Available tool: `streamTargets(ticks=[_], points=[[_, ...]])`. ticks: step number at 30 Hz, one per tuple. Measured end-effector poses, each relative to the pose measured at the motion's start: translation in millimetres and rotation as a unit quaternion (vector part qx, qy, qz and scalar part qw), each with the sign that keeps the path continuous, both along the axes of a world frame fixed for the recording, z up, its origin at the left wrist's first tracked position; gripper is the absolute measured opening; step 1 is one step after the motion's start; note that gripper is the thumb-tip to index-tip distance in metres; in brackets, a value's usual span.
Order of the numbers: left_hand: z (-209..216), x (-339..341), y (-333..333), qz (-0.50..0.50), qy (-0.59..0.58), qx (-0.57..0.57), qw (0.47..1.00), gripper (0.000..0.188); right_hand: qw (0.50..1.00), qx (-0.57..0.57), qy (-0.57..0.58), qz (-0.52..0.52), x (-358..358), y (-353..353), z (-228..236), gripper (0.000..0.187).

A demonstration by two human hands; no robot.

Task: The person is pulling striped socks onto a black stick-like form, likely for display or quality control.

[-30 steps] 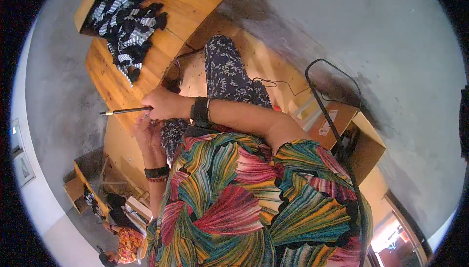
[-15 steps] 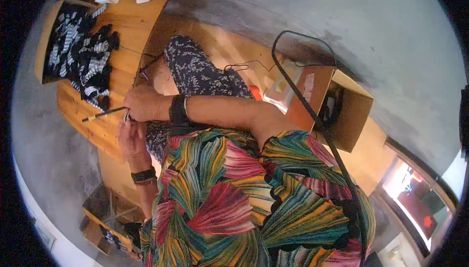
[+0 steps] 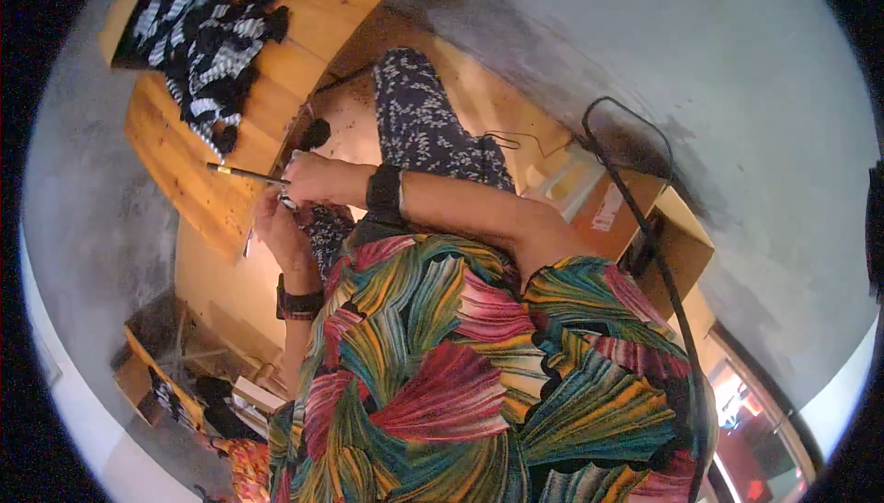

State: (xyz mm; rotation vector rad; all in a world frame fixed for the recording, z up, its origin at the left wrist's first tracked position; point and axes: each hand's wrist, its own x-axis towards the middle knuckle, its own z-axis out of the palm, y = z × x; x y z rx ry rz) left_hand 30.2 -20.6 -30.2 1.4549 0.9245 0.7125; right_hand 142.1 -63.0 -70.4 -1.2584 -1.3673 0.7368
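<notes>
My right hand (image 3: 318, 178) is closed around a thin black stick (image 3: 249, 173) with a pale yellow band near its far tip. The stick points left, over the edge of the wooden board. Just below, my left hand (image 3: 279, 231) has its fingers pinched together close to the right fingertips. A small black-and-white bit (image 3: 288, 200) shows between the two hands; its kind is too small to tell. Beyond the right hand is a small dark fluffy piece (image 3: 316, 133). Black-and-white striped fabric pieces (image 3: 216, 66) lie heaped on the wooden board (image 3: 308, 43).
My legs in dark flowered trousers (image 3: 419, 112) stretch ahead. A cardboard box (image 3: 686, 236) stands to the right, with a black cable (image 3: 635, 213) looping in front. Another box (image 3: 138, 383) with dark fabric sits at lower left. A grey wall (image 3: 663, 34) runs along the far right.
The whole view has shifted, so board and hands appear further right and the hands slightly higher. The stick now tilts the other way, its tip higher. The dark fluffy piece has come into sight.
</notes>
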Motion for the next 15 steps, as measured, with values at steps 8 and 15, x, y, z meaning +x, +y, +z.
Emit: streamTargets(ticks=[8, 15], points=[[50, 4, -6, 0.046, -0.055, -0.158, 0.985, 0.018, 0.968, -0.136, 0.176, -0.112, 5, -13, 62, 0.03], [33, -6, 0, 0.051, 0.039, 0.232, 0.97, 0.009, 0.964, -0.061, 0.08, -0.247, 1, 1, 68, 0.015]])
